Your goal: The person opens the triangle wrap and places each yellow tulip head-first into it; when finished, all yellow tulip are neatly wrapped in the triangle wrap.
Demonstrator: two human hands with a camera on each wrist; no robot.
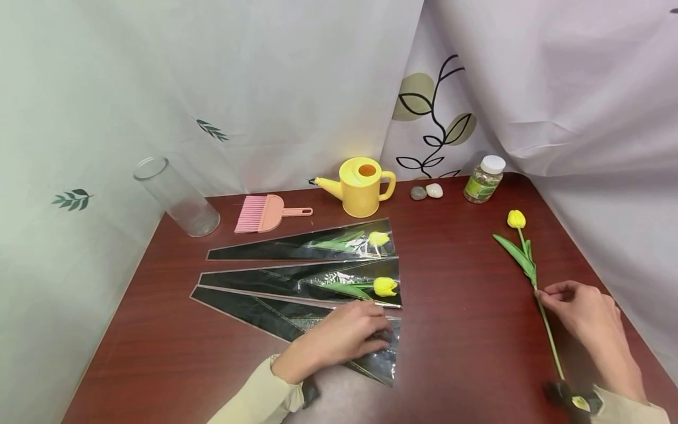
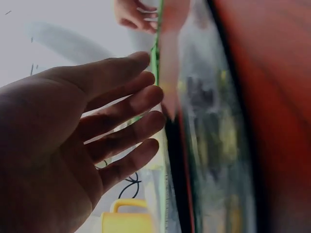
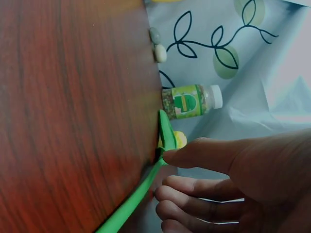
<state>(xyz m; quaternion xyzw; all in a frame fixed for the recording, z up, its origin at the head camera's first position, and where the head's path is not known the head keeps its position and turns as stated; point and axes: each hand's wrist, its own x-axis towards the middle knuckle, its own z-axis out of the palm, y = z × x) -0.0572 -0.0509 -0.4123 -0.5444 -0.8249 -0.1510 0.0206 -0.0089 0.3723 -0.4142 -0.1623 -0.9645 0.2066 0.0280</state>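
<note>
My right hand pinches the green stem of a yellow tulip between thumb and index finger, at the right side of the table. In the right wrist view the thumb meets the tulip just below its leaves, and the other fingers curl loosely beside it. Over the wide end of the nearest black and clear flower sleeve is my left hand, its fingers relaxed and holding nothing. Two more sleeves lie behind: the middle sleeve and the far sleeve, each with a yellow tulip inside.
Along the back stand a clear glass vase, a yellow watering can and a jar of small pellets. A pink brush lies beside the vase. Two stones sit between can and jar. Curtains border the dark red table.
</note>
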